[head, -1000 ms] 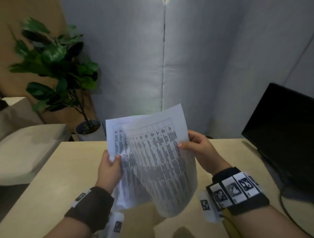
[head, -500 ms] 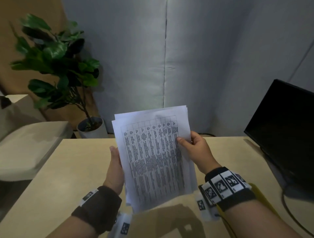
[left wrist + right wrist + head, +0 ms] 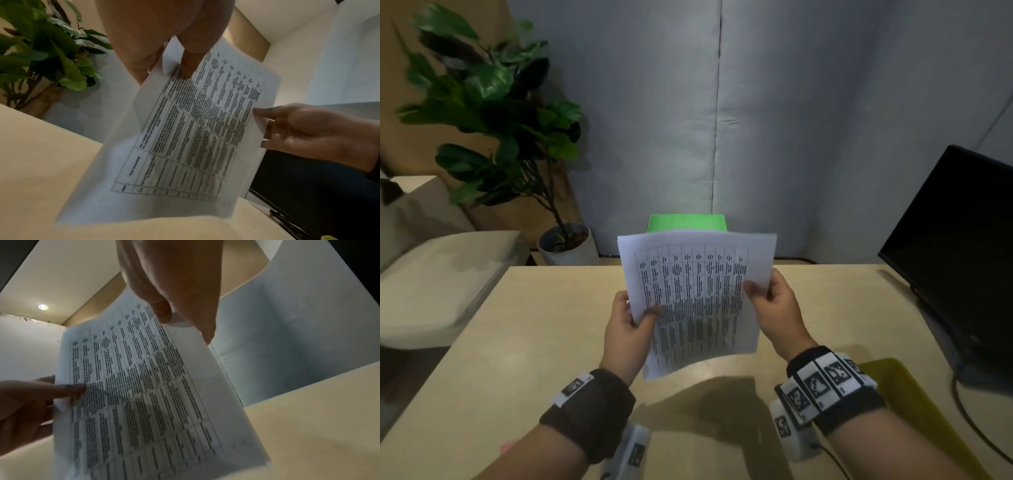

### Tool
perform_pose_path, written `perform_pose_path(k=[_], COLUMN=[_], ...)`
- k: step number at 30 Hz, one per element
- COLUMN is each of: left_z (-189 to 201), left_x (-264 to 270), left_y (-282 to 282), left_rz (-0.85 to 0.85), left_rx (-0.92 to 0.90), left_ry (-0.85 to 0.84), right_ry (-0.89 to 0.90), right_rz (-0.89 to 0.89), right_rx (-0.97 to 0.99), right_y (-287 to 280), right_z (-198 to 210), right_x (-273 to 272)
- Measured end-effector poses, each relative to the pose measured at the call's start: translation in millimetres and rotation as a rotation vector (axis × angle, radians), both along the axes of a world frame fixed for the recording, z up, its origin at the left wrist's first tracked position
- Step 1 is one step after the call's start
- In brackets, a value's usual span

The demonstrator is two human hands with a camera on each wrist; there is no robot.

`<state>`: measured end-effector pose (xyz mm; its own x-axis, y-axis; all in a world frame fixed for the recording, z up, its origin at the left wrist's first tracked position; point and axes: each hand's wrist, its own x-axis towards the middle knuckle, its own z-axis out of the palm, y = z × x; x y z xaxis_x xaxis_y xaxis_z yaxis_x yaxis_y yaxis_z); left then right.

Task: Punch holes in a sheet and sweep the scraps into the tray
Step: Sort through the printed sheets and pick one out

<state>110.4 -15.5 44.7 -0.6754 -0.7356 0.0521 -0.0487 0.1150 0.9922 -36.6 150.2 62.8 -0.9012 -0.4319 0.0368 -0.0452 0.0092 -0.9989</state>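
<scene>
Your papers (image 3: 697,294) have swung round since a moment ago and now stand straighter, squared up in front of you above the table (image 3: 517,325). Your left hand (image 3: 627,329) pinches their left edge, thumb on the printed side and fingers behind. Your right hand (image 3: 777,305) pinches the right edge the same way. A green box (image 3: 686,223) peeks out behind the top of the papers. A yellow tray (image 3: 914,407) lies by your right arm.

Surface: pale wooden table (image 3: 482,359), matte, its far edge against a grey fabric wall.
On it, right of the grip: black monitor (image 3: 959,240); nearer, a yellow tray (image 3: 914,404) at the right wrist.
</scene>
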Motion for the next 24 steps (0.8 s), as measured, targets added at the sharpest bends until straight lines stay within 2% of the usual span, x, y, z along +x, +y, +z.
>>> perform_pose_path(k=[6, 12, 24], left_z=[-19.9, -35.0, -36.8], left_x=[7.3, 11.6, 16.2], left_y=[7.6, 15.3, 16.5], left_rz=[0.002, -0.012, -0.031], left_rx=[0.013, 0.022, -0.005], left_ry=[0.009, -0.036, -0.074], right_ry=[-0.060, -0.077, -0.065], right_rz=[0.047, 0.053, 0.046], right_rx=[-0.032, 0.038, 0.045], right_y=[7.5, 10.1, 11.5], right_z=[-25.7, -49.4, -51.9], right_x=[22.0, 30.6, 37.4])
